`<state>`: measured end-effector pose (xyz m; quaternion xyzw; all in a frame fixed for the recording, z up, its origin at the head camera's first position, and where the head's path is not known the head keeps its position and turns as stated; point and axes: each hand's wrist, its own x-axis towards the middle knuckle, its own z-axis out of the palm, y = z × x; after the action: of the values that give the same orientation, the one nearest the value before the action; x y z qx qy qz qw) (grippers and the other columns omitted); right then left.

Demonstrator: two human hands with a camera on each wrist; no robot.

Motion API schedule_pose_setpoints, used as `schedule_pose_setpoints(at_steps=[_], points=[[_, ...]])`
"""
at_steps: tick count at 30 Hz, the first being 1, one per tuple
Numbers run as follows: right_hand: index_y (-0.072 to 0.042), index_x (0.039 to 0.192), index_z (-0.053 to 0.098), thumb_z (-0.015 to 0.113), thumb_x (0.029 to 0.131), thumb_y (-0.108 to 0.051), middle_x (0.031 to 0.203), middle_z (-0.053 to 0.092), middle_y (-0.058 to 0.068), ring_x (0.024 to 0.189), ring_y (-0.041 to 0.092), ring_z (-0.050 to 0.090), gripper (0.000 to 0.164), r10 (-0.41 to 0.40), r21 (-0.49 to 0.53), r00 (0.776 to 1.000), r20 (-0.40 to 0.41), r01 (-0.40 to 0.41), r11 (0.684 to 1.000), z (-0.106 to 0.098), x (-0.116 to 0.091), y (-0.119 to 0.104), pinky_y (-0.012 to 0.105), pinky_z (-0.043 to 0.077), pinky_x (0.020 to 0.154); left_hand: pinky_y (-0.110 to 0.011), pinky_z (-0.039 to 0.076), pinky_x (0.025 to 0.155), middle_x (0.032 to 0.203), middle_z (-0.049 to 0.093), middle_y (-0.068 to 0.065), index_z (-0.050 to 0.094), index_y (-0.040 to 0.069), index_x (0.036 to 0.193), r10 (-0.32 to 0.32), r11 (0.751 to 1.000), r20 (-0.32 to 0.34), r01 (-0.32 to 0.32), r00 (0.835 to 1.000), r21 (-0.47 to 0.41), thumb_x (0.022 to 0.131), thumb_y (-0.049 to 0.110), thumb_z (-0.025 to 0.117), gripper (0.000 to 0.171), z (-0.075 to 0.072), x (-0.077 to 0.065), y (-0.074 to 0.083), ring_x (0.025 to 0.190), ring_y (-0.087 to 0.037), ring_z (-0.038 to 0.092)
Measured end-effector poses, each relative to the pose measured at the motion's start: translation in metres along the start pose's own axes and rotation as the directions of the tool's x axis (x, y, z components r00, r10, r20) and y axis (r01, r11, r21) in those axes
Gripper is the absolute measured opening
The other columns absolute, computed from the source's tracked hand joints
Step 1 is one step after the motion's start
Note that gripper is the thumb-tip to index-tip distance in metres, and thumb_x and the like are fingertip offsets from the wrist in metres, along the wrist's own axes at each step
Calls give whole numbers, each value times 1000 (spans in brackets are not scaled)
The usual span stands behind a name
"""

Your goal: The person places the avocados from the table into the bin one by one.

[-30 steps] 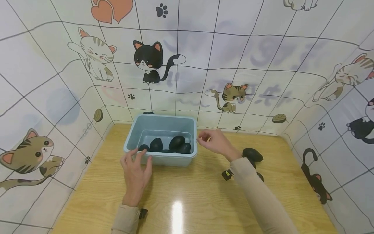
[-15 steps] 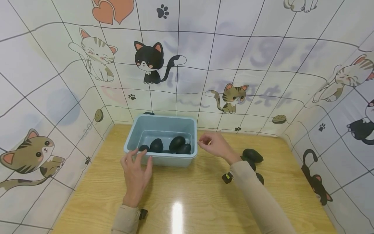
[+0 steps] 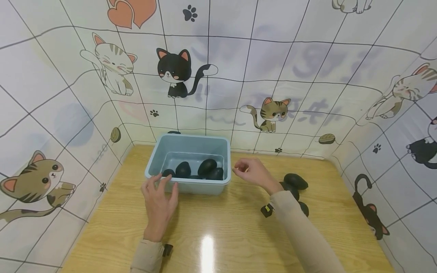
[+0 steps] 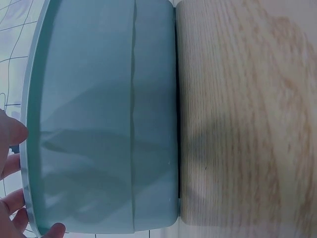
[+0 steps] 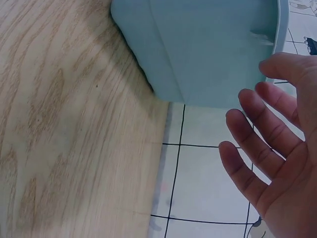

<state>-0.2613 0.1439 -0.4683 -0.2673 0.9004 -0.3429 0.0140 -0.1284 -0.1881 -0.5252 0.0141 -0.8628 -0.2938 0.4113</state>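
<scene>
We saw the blue bin [image 3: 194, 188] on the table [image 3: 218, 223], dark oval objects [image 3: 207, 167] inside | left hand [image 3: 158, 199] touched its front, fingers spread | right hand [image 3: 254, 172] beside it, fingers loosely bent, apart | other dark objects [image 3: 296, 181] lay rightward

Table [image 3: 191, 223] is glossy wood-grain, bin [image 3: 198, 187] by its back edge smooth plastic, sleeves [image 3: 304, 231] matt cloth, avocados [image 3: 296, 181] smooth, faintly shiny.

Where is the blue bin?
Head view: the blue bin stands left of centre on the table, left hand at its front rim, right hand off its right side.
</scene>
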Motion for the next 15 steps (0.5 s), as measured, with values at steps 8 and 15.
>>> schedule_pose_setpoints(at_steps=[8,15], points=[[-14,103,77,73,98,-27,88,73,-3,85,14,65,15,38,-3,999,7,-38,999,1,-10,8,33,54,77,-57,44,87,132,59,-28,74,2,117,-8,1000,6,8,1000,0,94,22,77,30,-1,-1,0,121,-49,46],[-14,104,77,72,98,-27,87,73,-4,85,13,65,15,49,-7,999,10,-49,999,3,-17,15,32,54,77,-58,43,88,130,59,-29,74,1,116,12,1000,1,-12,1000,-2,94,21,77,30,-1,1,0,120,-50,46]])
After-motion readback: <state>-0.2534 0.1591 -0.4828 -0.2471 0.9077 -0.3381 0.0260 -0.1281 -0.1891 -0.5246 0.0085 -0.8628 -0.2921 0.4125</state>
